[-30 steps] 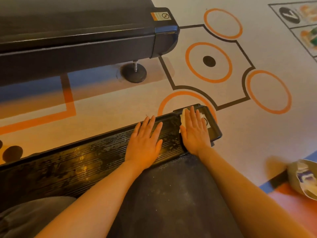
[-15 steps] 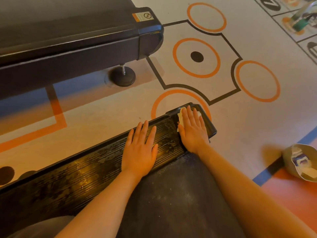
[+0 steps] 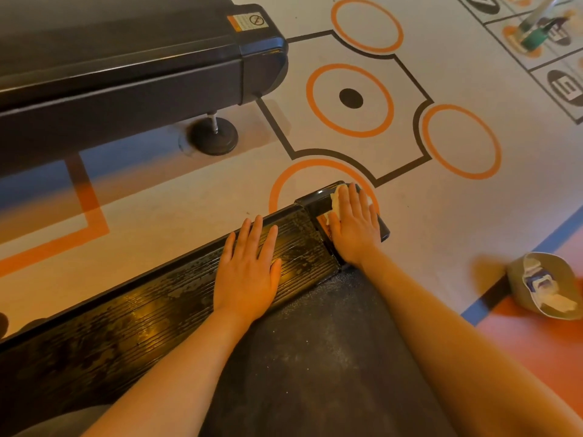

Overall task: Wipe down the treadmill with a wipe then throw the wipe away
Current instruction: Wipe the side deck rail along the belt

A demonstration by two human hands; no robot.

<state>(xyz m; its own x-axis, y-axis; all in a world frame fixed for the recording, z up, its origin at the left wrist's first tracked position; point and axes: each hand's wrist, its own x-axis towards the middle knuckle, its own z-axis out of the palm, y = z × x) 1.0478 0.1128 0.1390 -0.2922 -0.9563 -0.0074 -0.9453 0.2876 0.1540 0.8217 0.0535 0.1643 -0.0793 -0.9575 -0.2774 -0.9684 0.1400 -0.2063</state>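
Wipe [image 3: 335, 201] — just one — is lying flattened on the treadmill [image 3: 157, 320] rail's end cap, under the right hand [image 3: 355, 227], fingers straight and together. Left hand [image 3: 247, 272] is resting flat (fingers slightly spread) on the ribbed rail. One second treadmill [image 3: 126, 64] is standing beyond.

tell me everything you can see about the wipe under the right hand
The wipe is a pale, cream-white sheet, crumpled and soft-looking, like paper or thin cloth. Most of it is hidden beneath the right hand, whose straight fingers press it flat; only its rumpled left and far edges show. It lies on the glossy black end cap at the rear corner of the treadmill's side rail. Whether it is wet cannot be told.
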